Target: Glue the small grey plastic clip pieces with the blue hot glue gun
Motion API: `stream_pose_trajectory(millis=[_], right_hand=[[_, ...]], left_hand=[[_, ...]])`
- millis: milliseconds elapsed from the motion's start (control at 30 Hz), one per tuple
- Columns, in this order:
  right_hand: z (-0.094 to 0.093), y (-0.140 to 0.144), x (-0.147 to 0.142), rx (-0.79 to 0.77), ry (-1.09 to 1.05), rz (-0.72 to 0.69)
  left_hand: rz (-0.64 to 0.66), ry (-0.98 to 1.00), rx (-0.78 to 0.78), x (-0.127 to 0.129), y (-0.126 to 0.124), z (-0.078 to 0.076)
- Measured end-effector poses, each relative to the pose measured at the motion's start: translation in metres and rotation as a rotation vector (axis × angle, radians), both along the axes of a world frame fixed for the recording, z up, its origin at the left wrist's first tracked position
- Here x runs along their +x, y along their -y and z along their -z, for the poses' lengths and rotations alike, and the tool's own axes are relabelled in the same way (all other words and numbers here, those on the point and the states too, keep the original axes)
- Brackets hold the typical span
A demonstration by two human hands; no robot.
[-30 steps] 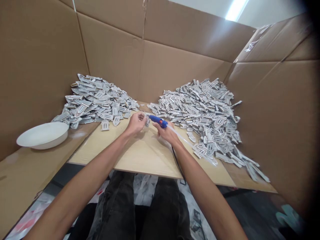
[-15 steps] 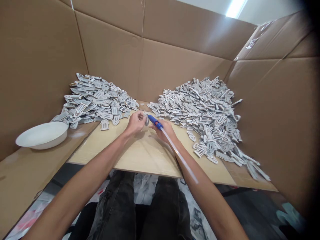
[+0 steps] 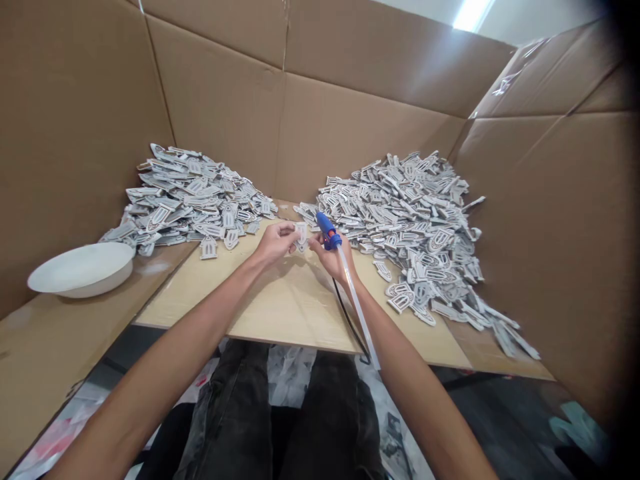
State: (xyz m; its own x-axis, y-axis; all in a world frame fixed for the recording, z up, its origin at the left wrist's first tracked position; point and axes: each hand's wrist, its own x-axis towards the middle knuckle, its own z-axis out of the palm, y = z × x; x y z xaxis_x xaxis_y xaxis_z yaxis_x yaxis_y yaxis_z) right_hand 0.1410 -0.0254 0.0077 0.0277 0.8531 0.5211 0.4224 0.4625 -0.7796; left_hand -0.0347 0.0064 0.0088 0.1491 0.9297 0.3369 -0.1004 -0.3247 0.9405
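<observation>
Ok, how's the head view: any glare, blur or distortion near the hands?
Head view: sharp around the glue gun and both hands; ceiling light blows out top right; wide-angle bending of cardboard walls; dark vignette at the right edge; slight blur low on the right pile.

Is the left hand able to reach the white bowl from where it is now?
Probably yes: nothing stands between the left hand and the white bowl, but its fingers already pinch a small grey piece.

A small grey-white arched piece stands upright, pinched by the left hand. Just right of it, a blue glue gun with a clear stick trailing back sits in the right hand.
</observation>
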Motion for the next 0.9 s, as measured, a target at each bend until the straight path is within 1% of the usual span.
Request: stream_pose_trajectory(millis=[200, 333, 600, 900], right_hand=[[0.008, -0.008, 0.001, -0.012, -0.035, -0.061], [0.012, -0.013, 0.003, -0.009, -0.044, -0.081], [0.011, -0.010, 0.003, -0.028, -0.031, -0.082], [0.011, -0.010, 0.000, -0.056, -0.066, -0.121]], left_hand=[[-0.004, 0.020, -0.006, 0.002, -0.001, 0.002], [0.015, 0.028, 0.040, 0.003, -0.001, 0.004], [0.015, 0.003, 0.099, 0.001, 0.001, 0.005], [0.054, 0.040, 0.112, -0.002, -0.007, 0.013]])
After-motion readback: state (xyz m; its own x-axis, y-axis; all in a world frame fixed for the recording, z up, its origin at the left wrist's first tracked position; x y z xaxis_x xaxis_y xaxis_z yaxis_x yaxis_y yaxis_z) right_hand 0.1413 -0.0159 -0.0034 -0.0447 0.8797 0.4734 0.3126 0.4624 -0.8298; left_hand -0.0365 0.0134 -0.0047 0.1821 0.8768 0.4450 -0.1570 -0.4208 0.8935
